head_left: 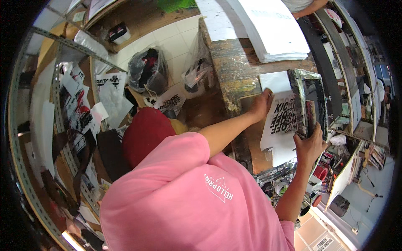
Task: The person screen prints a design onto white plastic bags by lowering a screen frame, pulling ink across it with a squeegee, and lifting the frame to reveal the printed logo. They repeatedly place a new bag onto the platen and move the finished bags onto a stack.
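Observation:
A white sheet of paper [272, 142] printed with bold black letters lies on a brown board [251, 125] on the worktable. My left hand [261, 105] is at the sheet's left edge, its fingers closed on the paper. Above the sheet's right side, a dark, ink-stained screen-printing frame [296, 90] stands tilted up. My right hand [310, 144] grips the near end of this frame. Inside it, a squeegee with a reddish-brown handle [310, 115] leans close to my right fingers; whether they also touch it I cannot tell.
A thick stack of white paper [276, 33] lies beyond the board on the paint-stained table [226, 62]. Another person's arm [310, 9] shows at the far edge. Clear plastic bags [147, 69] stand on the floor to the left. Metal shelving [56, 104] holds papers; clutter lies right of the table.

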Tool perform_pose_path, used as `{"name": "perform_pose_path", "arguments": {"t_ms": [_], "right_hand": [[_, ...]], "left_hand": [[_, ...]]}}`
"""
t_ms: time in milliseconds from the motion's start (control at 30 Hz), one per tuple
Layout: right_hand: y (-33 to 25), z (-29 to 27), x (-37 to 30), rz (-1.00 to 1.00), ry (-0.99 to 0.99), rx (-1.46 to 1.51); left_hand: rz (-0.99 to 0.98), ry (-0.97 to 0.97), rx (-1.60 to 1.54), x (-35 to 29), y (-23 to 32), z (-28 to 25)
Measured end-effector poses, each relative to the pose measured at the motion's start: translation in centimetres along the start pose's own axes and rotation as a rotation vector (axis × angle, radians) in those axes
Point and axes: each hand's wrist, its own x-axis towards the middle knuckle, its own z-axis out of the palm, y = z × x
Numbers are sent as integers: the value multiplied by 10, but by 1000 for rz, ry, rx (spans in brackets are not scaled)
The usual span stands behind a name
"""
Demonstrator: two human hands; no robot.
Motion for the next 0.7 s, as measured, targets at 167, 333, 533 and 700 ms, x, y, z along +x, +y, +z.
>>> {"name": "perform_pose_path", "arguments": {"t_ms": [167,333,533,700], "right_hand": [[11,10,-1,-95,97,44],[19,21,-5,-52,107,-5],[15,20,-8,15,43,-65],[8,15,-3,12,-40,-43]], "left_hand": [[28,390,-32,28,28,-127],[6,492,286,37,2,-333],[-219,833,424,-35,28,-562],[-290,1035,424,-133,-60,-711]]}}
